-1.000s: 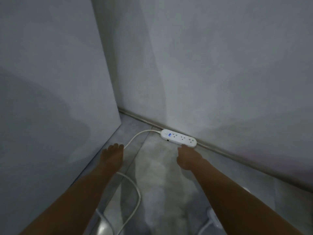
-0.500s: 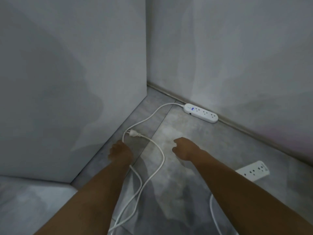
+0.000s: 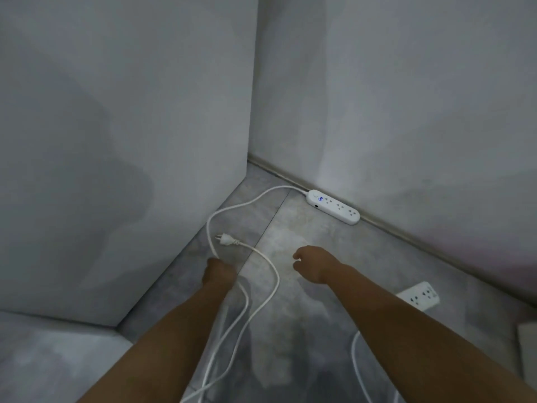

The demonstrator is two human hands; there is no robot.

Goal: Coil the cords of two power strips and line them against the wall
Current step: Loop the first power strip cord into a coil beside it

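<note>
Bare indoor corner: grey walls (image 3: 406, 97), tiled floor (image 3: 319, 251).

The left hand (image 3: 218, 271) hides the part of the white cord (image 3: 263, 200) that passes under it, so its fingers are not visible and the grip is not sure. Lower down, this cord is blurred and runs out at the bottom edge. The right forearm covers 1 end of the second power strip (image 3: 421, 295), and its cord (image 3: 356, 362) is cut by the bottom edge too. The socket marks on the first power strip (image 3: 333, 206) are too small to read. A pale object (image 3: 527, 353) at the right edge is cut off.
</note>
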